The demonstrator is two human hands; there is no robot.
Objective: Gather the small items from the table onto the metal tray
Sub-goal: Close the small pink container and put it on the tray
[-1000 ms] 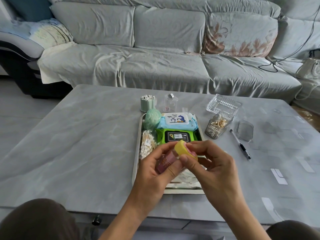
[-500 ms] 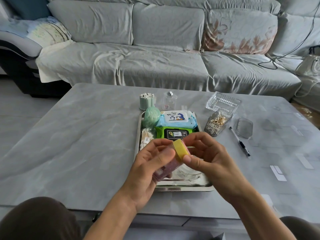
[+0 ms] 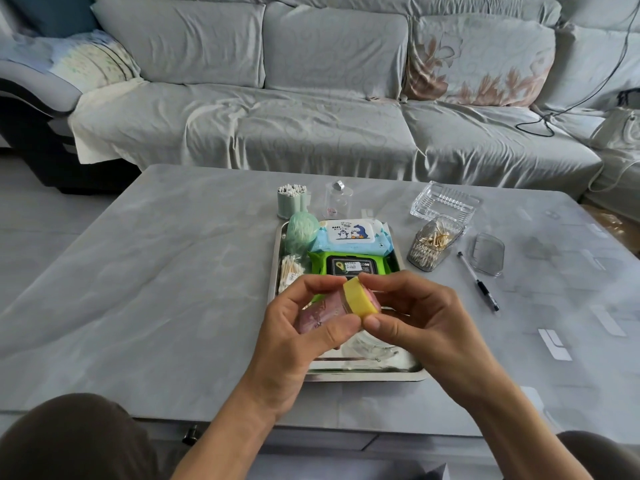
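Above the near half of the metal tray I hold a small pink jar with a yellow lid. My left hand wraps the jar's body. My right hand pinches the lid between thumb and fingers. On the tray lie a blue wet-wipes pack, a green wipes pack, a pale green roll, a bag of cotton swabs and a clear item partly hidden under my hands.
On the grey table stand a green swab holder, a clear bottle, a clear box of swabs, its lid, a clear dish and a pen. A grey sofa runs behind.
Both hands keep hold of the pink jar and its yellow lid, shifting slightly over the tray; the jar has tilted a little. Items on the tray and table have stayed put.
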